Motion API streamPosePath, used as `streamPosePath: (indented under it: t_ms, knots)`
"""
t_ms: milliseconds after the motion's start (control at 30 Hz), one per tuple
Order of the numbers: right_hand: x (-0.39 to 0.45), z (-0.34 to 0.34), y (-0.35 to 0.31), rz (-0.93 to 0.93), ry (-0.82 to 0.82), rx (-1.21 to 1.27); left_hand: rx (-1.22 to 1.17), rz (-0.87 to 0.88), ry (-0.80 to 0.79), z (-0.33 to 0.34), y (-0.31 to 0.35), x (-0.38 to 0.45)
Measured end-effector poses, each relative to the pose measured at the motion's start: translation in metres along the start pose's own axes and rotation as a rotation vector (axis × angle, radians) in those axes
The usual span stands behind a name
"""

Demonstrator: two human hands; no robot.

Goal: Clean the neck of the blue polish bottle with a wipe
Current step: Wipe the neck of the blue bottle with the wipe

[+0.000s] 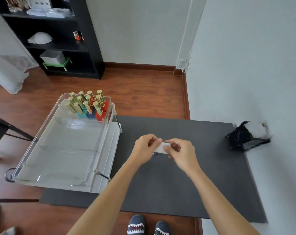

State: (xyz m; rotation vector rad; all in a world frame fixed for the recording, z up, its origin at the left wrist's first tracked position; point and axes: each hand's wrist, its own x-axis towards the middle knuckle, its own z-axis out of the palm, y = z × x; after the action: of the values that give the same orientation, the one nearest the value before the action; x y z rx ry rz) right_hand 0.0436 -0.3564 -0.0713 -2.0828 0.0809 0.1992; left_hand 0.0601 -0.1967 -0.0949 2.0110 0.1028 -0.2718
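Over the middle of the dark table mat (177, 180), both my hands meet around a small white wipe (162, 147). My left hand (146, 146) pinches the wipe's left edge and my right hand (181, 152) pinches its right side. A sliver of blue (155, 153) shows just under the wipe; most of the blue polish bottle is hidden behind the wipe and my fingers, so its neck cannot be seen.
A clear plastic tray (47, 160) sits on a white cart at the left, with several gold-capped polish bottles (88, 104) at its far end. A black holder with white wipes (250, 134) stands at the table's right edge by the wall. A black shelf (62, 39) stands behind.
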Motion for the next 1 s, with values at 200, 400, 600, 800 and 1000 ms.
streamPosePath:
  t_ms: [200, 400, 600, 800, 1000]
  knots:
    - [-0.004, 0.015, 0.031, 0.074, 0.133, -0.071, 0.209, -0.155, 0.045, 0.027, -0.060, 0.012]
    - [-0.002, 0.020, 0.036, 0.035, 0.183, -0.111, 0.156, -0.157, 0.108, 0.047, -0.076, 0.020]
    - [0.002, 0.019, 0.040, 0.040, 0.203, -0.088, 0.103, -0.148, 0.202, 0.056, -0.078, 0.020]
    - [0.001, 0.004, 0.025, -0.017, 0.275, -0.106, 0.012, -0.052, 0.211, 0.043, -0.048, 0.004]
    - [-0.017, -0.022, -0.019, -0.181, 0.338, -0.121, -0.036, 0.132, 0.111, 0.025, 0.013, -0.040]
